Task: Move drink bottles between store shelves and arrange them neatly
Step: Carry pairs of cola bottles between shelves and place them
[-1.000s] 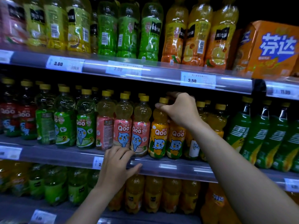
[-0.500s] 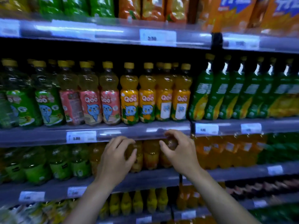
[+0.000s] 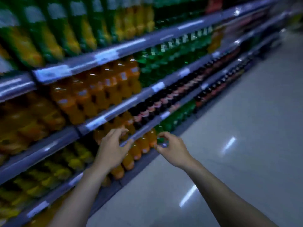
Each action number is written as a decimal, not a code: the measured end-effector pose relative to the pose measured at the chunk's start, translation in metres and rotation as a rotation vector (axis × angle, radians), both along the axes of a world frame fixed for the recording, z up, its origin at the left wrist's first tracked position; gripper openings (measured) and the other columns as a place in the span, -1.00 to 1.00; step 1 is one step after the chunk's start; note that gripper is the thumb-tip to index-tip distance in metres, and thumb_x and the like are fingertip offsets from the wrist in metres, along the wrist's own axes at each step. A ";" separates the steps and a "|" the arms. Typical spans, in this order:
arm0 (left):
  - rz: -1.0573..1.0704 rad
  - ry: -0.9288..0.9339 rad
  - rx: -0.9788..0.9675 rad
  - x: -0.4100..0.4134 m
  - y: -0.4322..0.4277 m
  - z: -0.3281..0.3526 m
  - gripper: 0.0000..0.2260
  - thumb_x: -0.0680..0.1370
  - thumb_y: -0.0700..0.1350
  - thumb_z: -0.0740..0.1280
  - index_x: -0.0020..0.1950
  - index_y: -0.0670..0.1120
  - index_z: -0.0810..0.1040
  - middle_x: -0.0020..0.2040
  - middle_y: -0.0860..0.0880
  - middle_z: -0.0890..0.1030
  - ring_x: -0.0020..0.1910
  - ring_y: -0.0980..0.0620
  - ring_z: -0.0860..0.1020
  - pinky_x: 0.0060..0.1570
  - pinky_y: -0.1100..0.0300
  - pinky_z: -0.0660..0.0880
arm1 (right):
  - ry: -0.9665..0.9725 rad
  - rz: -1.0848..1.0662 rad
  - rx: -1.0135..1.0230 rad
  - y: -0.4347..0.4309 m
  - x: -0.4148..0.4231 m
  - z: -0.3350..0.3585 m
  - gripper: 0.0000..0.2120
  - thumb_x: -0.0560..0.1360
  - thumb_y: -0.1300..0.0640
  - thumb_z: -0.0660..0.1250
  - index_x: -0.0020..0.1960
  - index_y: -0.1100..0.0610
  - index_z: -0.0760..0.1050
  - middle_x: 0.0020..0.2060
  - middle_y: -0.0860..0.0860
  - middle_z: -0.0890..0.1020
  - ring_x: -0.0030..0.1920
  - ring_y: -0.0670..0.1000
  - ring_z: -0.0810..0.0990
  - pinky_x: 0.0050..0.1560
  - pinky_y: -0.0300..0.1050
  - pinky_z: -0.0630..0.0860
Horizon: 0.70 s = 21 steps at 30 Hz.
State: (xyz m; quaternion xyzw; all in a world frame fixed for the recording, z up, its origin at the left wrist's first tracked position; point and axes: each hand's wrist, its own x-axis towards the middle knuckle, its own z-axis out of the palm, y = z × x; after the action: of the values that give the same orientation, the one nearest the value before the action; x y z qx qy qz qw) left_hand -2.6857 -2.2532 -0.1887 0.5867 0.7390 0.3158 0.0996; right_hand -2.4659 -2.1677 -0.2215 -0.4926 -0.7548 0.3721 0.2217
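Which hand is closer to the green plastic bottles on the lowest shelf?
Right. The right hand is right at the nearest green plastic bottle; the left hand is farther left, in front of the orange plastic bottles.

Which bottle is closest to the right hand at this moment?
The first green plastic bottle, just past the last orange bottle; the right hand curls at its top. The rest stand farther along.

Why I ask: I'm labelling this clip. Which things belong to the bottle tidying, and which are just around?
Job: left hand, right hand, orange bottles at the fingers, green bottle by the right hand, shelf rail.
Just there: dark bottles, yellow bottles, price tags, floor.
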 end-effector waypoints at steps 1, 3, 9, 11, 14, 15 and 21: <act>-0.059 -0.013 -0.039 0.031 0.016 -0.010 -0.71 0.47 -0.04 0.48 0.15 -0.10 0.63 0.03 -0.03 0.64 0.03 -0.03 0.61 0.01 0.28 0.39 | -0.019 -0.061 -0.017 0.002 0.035 -0.010 -0.61 0.46 0.05 0.51 0.27 0.09 0.61 0.15 0.02 0.70 0.19 0.05 0.64 0.20 -0.06 0.51; -0.159 -0.040 -0.111 0.090 0.046 -0.029 -0.73 0.48 -0.12 0.50 0.16 -0.08 0.62 0.06 -0.04 0.66 0.07 -0.04 0.62 0.06 0.20 0.46 | -0.068 -0.179 -0.062 0.008 0.102 -0.027 -0.58 0.49 0.05 0.49 0.32 0.12 0.59 0.21 0.04 0.69 0.24 0.06 0.62 0.25 -0.14 0.44; -0.419 -0.087 -0.330 0.237 0.135 -0.069 -0.77 0.50 -0.12 0.48 0.15 -0.06 0.62 0.01 -0.02 0.66 -0.01 -0.03 0.62 0.03 0.15 0.50 | -0.156 -0.469 -0.213 0.039 0.264 -0.068 -0.51 0.52 0.00 0.44 0.40 0.14 0.54 0.33 0.04 0.63 0.32 0.07 0.59 0.33 -0.14 0.44; -0.483 -0.093 -0.416 0.277 0.169 -0.082 -0.75 0.50 -0.14 0.48 0.16 -0.07 0.62 0.00 -0.04 0.66 -0.03 -0.04 0.62 0.09 0.08 0.54 | -0.176 -0.533 -0.245 0.055 0.303 -0.080 -0.50 0.52 0.02 0.45 0.40 0.19 0.54 0.34 0.09 0.63 0.32 0.12 0.60 0.36 -0.10 0.45; -0.599 -0.093 -0.455 0.333 0.232 -0.108 -0.75 0.48 -0.13 0.48 0.15 -0.07 0.62 -0.04 -0.04 0.64 -0.07 -0.07 0.62 0.07 0.06 0.55 | -0.200 -0.612 -0.303 0.093 0.351 -0.102 -0.50 0.51 0.02 0.45 0.39 0.20 0.54 0.32 0.12 0.64 0.31 0.16 0.61 0.35 -0.05 0.48; -0.643 -0.085 -0.462 0.351 0.256 -0.117 -0.74 0.49 -0.11 0.48 0.16 -0.06 0.62 -0.04 -0.02 0.64 -0.07 -0.05 0.61 0.03 0.12 0.52 | -0.198 -0.649 -0.316 0.108 0.366 -0.109 -0.49 0.50 0.03 0.45 0.39 0.20 0.54 0.31 0.13 0.64 0.30 0.16 0.61 0.34 -0.04 0.49; -0.856 -0.091 -0.539 0.467 0.421 -0.150 -0.73 0.49 -0.05 0.44 0.19 0.01 0.59 0.01 0.02 0.62 -0.04 0.01 0.58 -0.01 0.22 0.39 | -0.198 -0.840 -0.419 0.224 0.450 -0.121 -0.47 0.50 0.03 0.46 0.41 0.17 0.51 0.32 0.11 0.62 0.32 0.12 0.58 0.33 -0.05 0.47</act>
State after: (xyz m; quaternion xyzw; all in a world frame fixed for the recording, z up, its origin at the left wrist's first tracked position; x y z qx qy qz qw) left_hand -2.2190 -1.8324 -0.3383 0.7761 0.4825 0.0699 0.4000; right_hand -2.0162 -1.9433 -0.3424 -0.8222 -0.4165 0.3457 0.1759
